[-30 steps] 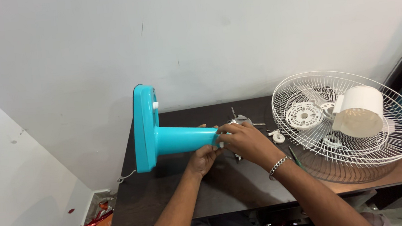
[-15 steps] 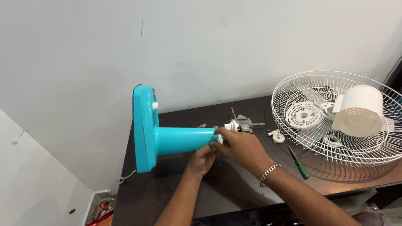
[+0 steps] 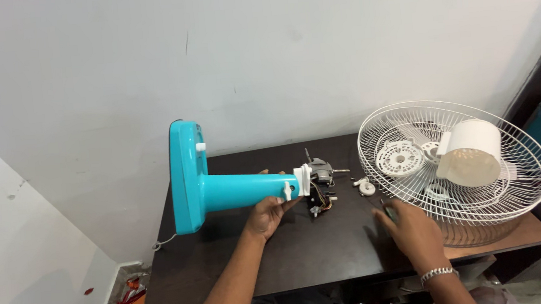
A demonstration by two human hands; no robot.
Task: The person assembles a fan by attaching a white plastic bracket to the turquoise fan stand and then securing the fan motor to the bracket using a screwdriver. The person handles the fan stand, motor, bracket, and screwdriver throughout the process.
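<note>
At frame centre the left hand (image 3: 266, 213) alone cups the teal fan stand (image 3: 221, 191), lying sideways, while the right hand (image 3: 410, 230), fingers spread, reaches the table (image 3: 306, 248) empty; the stand might roll free.

Both forearms are bare; no sleeves show anywhere along them. The left hand (image 3: 265, 216) carries no ring, watch or band that can be seen. The right hand (image 3: 409, 230) is likewise free of rings on the visible fingers. A silver chain bracelet (image 3: 438, 275) with metal links sits around the right wrist. Dark clothing shows at the lower edge, its kind unclear.
</note>
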